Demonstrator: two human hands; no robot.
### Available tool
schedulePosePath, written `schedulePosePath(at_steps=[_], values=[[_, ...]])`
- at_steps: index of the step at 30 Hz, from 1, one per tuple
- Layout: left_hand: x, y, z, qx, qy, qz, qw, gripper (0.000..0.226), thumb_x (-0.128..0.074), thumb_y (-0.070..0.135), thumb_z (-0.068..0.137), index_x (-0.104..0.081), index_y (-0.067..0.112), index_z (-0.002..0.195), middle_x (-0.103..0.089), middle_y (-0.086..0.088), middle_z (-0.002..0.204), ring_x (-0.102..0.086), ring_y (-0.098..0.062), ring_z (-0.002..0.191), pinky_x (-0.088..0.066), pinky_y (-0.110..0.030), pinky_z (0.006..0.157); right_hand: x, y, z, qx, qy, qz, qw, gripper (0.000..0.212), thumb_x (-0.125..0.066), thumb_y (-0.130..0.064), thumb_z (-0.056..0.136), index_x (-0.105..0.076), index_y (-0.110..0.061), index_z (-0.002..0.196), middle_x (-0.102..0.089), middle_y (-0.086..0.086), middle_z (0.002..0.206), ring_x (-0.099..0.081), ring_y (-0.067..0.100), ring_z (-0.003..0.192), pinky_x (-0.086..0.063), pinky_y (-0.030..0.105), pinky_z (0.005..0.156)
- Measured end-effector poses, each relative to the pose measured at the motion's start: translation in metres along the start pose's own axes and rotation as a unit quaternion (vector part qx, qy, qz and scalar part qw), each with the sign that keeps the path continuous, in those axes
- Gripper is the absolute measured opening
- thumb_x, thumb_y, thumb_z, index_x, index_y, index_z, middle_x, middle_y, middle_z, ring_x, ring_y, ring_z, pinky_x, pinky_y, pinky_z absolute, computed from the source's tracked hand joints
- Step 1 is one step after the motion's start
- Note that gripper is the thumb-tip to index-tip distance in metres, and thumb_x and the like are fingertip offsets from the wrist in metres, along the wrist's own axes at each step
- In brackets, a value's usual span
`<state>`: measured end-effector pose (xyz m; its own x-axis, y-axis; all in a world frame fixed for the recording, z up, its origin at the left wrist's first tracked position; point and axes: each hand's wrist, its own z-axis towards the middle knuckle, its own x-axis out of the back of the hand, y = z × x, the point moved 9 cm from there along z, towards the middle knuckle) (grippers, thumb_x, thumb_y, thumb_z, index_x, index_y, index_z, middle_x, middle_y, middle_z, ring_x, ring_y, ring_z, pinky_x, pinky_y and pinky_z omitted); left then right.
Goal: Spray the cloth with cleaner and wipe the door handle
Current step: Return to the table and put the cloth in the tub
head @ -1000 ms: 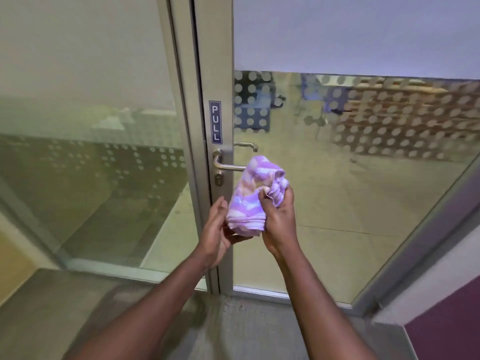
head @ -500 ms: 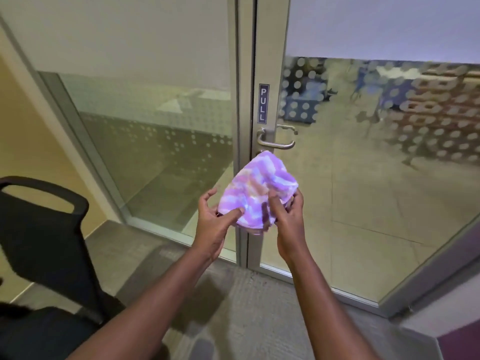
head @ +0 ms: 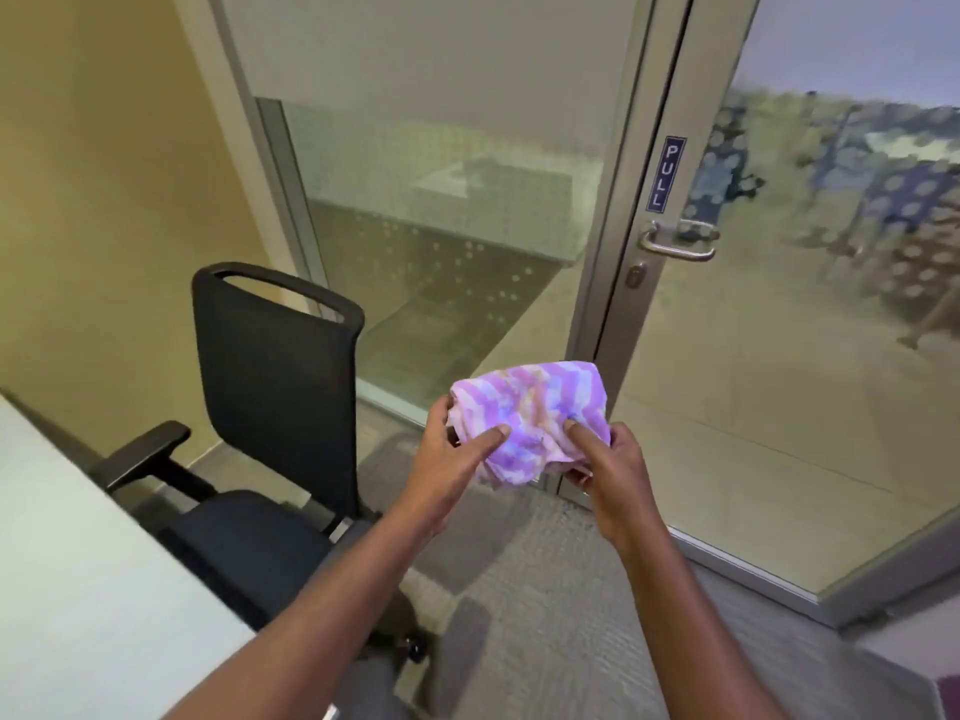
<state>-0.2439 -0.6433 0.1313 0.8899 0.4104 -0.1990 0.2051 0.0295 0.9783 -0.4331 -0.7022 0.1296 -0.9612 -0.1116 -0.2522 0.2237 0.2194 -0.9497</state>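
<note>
Head view: we hold the purple striped cloth (head: 530, 420) bunched between left hand (head: 451, 462) and right hand (head: 605, 467), both gripping it, below-left of the door handle (head: 678, 241).

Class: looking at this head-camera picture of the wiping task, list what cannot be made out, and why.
- Spray cleaner: none in the head view.
- Purple striped cloth: dampness untellable; its underside is covered by left hand and right hand.
- Silver lever door handle: cleanliness, too small.
- Scene beyond glass door: blurred.
</note>
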Motion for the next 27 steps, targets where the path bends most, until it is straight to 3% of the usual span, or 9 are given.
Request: schedulePosePath(at_steps=[3,5,8,11,13,16,18,23,27], values=[[0.043,0.001,-0.031,-0.004,-0.003,0.049,0.999,0.082,-0.084,0.035,0.058,-0.049,0.023,0.131,-0.067,-0.005,0.123,-0.066,-0.023,0.110,-0.051,-0.053,0.096,-0.024,0.024,-0.034,-0.010,0.000,-0.029,1.000,0.030,-0.073,-0.017,0.080,-0.044,-0.013,0.086,-0.057,0.019,0.092,-0.060,0.027,0.075,-0.051,0.035,0.063],[0.069,0.005,-0.053,-0.025,0.016,0.091,0.995,0.077,-0.081,0.032,0.063,-0.048,0.025,0.132,-0.064,-0.002,0.127,-0.064,-0.019,0.113,-0.050,-0.053,0.098,-0.037,0.031,-0.056,0.004,-0.007,-0.054,0.999,0.030,-0.067,-0.009,0.087,-0.040,-0.014,0.099,-0.060,0.016,0.098,-0.064,0.026,0.071,-0.055,0.034,0.057],[0.094,0.017,-0.089,-0.089,0.024,0.130,0.987,0.079,-0.070,0.019,0.079,-0.028,0.040,0.143,-0.044,0.007,0.145,-0.049,-0.016,0.131,-0.046,-0.045,0.106,-0.060,0.035,-0.090,0.072,-0.053,-0.137,0.987,0.058,-0.064,-0.007,0.089,-0.030,-0.034,0.126,-0.061,0.006,0.116,-0.069,0.019,0.080,-0.061,0.039,0.062],[0.113,0.021,-0.116,-0.138,0.027,0.193,0.971,0.072,-0.062,0.013,0.089,-0.026,0.050,0.139,-0.050,0.005,0.138,-0.059,-0.014,0.117,-0.053,-0.046,0.096,-0.085,0.038,-0.116,0.145,-0.085,-0.292,0.942,0.061,-0.056,-0.009,0.093,-0.030,-0.042,0.137,-0.052,-0.010,0.117,-0.064,0.013,0.082,-0.060,0.036,0.068],[0.124,0.018,-0.128,-0.145,0.021,0.249,0.957,0.054,-0.056,0.015,0.094,-0.037,0.050,0.131,-0.054,0.006,0.132,-0.059,-0.012,0.115,-0.055,-0.045,0.093,-0.101,0.043,-0.129,0.158,-0.114,-0.342,0.919,0.051,-0.052,-0.010,0.096,-0.040,-0.043,0.133,-0.051,-0.005,0.116,-0.064,0.014,0.083,-0.059,0.028,0.066],[0.139,0.012,-0.147,-0.127,0.023,0.316,0.940,0.033,-0.049,0.021,0.098,-0.053,0.050,0.113,-0.054,0.004,0.128,-0.055,-0.014,0.117,-0.052,-0.035,0.097,-0.116,0.062,-0.142,0.130,-0.165,-0.351,0.913,0.040,-0.052,-0.012,0.097,-0.052,-0.048,0.114,-0.050,0.006,0.121,-0.069,0.021,0.085,-0.062,0.042,0.062],[0.150,0.007,-0.162,-0.112,0.037,0.316,0.941,0.028,-0.050,0.022,0.098,-0.053,0.047,0.110,-0.054,0.000,0.129,-0.053,-0.018,0.119,-0.051,-0.029,0.097,-0.121,0.074,-0.149,0.112,-0.185,-0.343,0.914,0.034,-0.054,-0.014,0.096,-0.053,-0.043,0.115,-0.050,0.006,0.121,-0.072,0.023,0.078,-0.062,0.043,0.061],[0.178,-0.012,-0.198,-0.046,0.059,0.319,0.945,0.044,-0.071,0.034,0.085,-0.050,0.046,0.121,-0.046,0.004,0.138,-0.047,-0.014,0.125,-0.048,-0.035,0.104,-0.131,0.101,-0.162,0.105,-0.219,-0.401,0.883,0.034,-0.061,-0.028,0.091,-0.051,-0.050,0.116,-0.054,-0.001,0.119,-0.066,0.024,0.095,-0.060,0.044,0.071],[0.198,-0.025,-0.230,-0.001,0.108,0.331,0.937,0.054,-0.076,0.033,0.080,-0.048,0.044,0.125,-0.046,0.011,0.134,-0.046,-0.006,0.118,-0.041,-0.006,0.089,-0.145,0.123,-0.175,0.080,-0.282,-0.411,0.863,0.034,-0.064,-0.029,0.089,-0.054,-0.047,0.117,-0.055,0.000,0.119,-0.066,0.024,0.093,-0.061,0.040,0.068]])
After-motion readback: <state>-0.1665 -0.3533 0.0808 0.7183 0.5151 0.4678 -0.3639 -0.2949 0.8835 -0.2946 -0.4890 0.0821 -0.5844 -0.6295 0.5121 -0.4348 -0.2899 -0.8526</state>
